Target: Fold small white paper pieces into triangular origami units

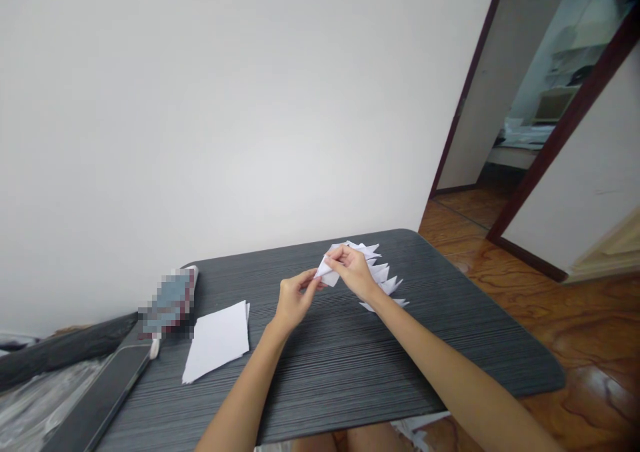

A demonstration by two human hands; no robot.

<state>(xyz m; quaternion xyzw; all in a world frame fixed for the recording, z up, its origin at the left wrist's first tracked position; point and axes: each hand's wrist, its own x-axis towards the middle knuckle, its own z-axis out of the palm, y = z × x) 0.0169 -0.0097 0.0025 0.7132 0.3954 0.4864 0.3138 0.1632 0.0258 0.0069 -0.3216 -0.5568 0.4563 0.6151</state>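
Observation:
Between both hands, above the dark table, is a small piece of folded white paper [330, 279]. My left hand [296, 295] pinches its left corner between thumb and fingers. From the upper right, my right hand [350, 271] grips its top edge, with the thumb pressed on a fold. Just behind and to the right of my right hand lie several folded white paper pieces [384, 280] with pointed tips, in a loose row. My right hand and forearm hide part of them. Left of my left arm rests a stack of white paper sheets [219, 339].
The dark wood-grain table [320, 379] stands against a white wall [225, 119]. At its left are a blurred-out item [167, 302] and a long dark flat object [100, 399] with a cord. A doorway [520, 125] opens at the right, above a brown floor [480, 259].

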